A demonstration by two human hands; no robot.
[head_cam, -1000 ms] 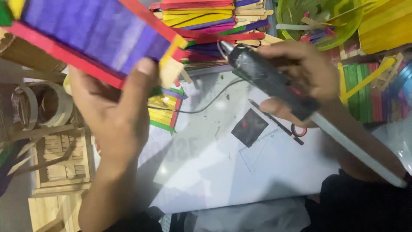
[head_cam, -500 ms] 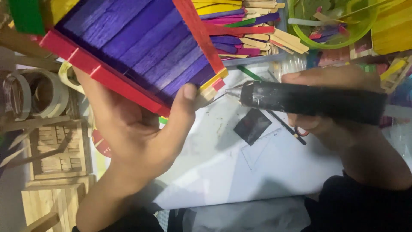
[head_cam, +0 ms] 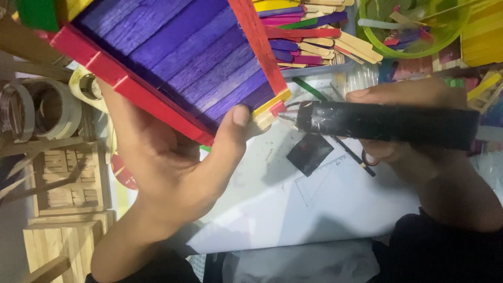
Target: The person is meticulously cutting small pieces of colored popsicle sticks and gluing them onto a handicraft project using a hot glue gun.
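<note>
My left hand [head_cam: 167, 162] grips a craft-stick panel [head_cam: 178, 52] from below, thumb pressed on its lower corner. The panel is made of purple sticks framed by red sticks, with a yellow and a plain piece at the corner. My right hand [head_cam: 414, 152] holds a black glue gun [head_cam: 382, 124] lying sideways. Its metal nozzle points left and touches the panel's lower right corner by my thumb.
White paper sheets [head_cam: 314, 209] cover the table, with a small black square [head_cam: 309, 153] and a pencil [head_cam: 353, 156] on them. A pile of coloured craft sticks [head_cam: 309, 36] and a green bowl [head_cam: 419, 31] lie at the back. Tape rolls [head_cam: 36, 110] and bare wooden stick models [head_cam: 68, 183] stand left.
The panel came down and tilted so its purple face shows. The glue gun swung from a slanted pose to level, and its nozzle closed in on the panel's corner.
</note>
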